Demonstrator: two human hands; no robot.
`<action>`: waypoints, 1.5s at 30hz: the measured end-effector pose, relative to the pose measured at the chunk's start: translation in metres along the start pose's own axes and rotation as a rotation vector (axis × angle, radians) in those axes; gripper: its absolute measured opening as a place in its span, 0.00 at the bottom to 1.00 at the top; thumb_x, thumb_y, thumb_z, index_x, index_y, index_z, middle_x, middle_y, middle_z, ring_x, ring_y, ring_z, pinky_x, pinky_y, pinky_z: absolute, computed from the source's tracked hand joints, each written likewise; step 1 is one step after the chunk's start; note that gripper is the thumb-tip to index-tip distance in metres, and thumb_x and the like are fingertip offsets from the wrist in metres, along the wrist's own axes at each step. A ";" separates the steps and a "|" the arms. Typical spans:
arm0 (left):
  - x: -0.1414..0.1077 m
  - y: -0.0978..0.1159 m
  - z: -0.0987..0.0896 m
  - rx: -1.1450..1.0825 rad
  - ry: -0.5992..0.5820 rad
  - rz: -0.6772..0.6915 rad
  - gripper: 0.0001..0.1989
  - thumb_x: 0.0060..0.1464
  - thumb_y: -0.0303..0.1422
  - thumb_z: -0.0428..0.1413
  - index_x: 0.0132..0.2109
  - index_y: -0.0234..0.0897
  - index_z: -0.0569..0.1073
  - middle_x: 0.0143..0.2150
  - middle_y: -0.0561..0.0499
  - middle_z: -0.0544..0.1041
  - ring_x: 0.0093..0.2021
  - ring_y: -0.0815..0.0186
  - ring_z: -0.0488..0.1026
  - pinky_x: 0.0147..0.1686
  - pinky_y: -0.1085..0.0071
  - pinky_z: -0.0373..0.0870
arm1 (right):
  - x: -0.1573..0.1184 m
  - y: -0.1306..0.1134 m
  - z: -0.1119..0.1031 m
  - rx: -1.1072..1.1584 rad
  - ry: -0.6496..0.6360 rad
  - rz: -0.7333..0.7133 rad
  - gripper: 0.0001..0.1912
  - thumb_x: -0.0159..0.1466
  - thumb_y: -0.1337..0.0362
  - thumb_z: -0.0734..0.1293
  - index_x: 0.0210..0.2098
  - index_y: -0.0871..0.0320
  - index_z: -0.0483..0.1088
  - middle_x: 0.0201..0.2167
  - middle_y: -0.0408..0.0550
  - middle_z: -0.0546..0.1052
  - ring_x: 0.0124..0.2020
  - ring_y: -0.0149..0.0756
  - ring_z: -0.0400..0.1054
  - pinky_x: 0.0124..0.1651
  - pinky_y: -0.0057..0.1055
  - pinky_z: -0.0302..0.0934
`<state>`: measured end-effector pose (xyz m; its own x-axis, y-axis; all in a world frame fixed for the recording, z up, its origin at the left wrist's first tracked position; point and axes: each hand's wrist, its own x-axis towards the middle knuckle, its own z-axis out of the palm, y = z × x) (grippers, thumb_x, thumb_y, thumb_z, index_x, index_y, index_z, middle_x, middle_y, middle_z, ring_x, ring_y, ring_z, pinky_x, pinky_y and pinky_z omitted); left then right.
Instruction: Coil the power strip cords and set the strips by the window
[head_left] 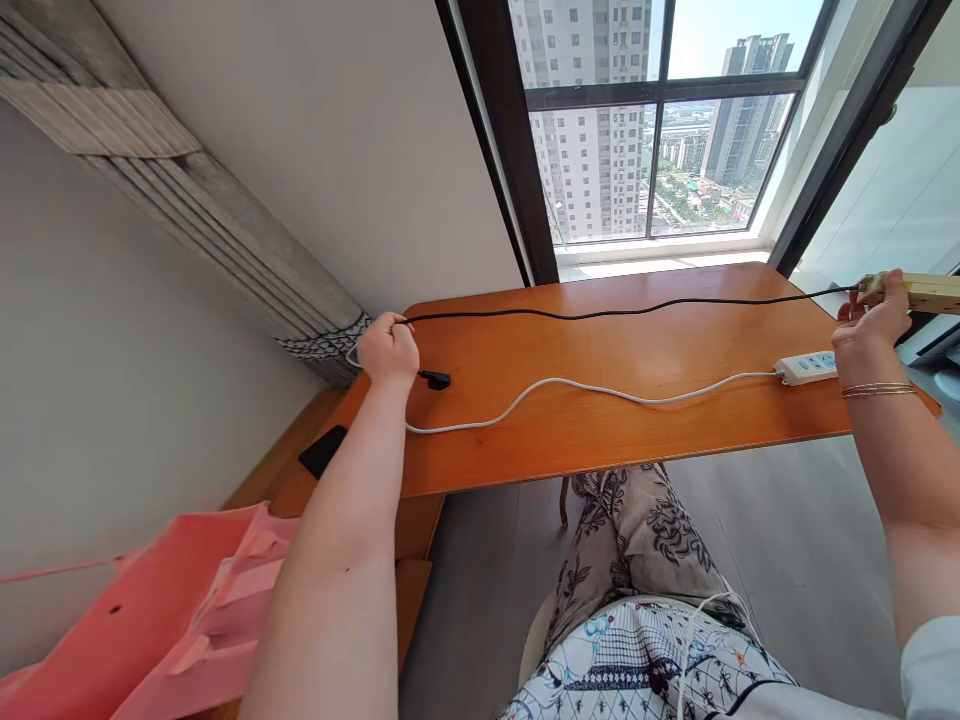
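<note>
Looks like the black cord (570, 317) is being held stretched over the worktop (675, 350): left hand (388, 348) closed round it centre-left, right hand (877, 320) gripping the beige power strip (934, 293) far right. Shifting it calls for both grips firm, imo. Count: two strips (other's white (806, 368)), two cords there, one black plug (435, 380).

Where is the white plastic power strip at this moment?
In the head view, the white plastic power strip lies at the right end of the orange-brown wooden table, partly hidden by the right hand, its white cord running off left.
</note>
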<state>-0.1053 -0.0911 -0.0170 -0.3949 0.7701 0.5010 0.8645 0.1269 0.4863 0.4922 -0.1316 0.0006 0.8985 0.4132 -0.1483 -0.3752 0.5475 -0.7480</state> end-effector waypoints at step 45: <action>-0.033 -0.007 0.035 0.024 -0.692 0.379 0.31 0.59 0.46 0.45 0.62 0.30 0.66 0.64 0.34 0.71 0.62 0.55 0.71 0.62 0.60 0.65 | -0.087 0.071 -0.089 -1.024 -0.951 -0.600 0.20 0.56 0.53 0.69 0.46 0.52 0.69 0.49 0.54 0.74 0.57 0.52 0.67 0.64 0.57 0.58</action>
<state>-0.0878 -0.0956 -0.0620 0.2050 0.9765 0.0661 0.9110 -0.2150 0.3519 0.4076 -0.1930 -0.0974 0.2297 0.8399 0.4918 0.6551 0.2403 -0.7163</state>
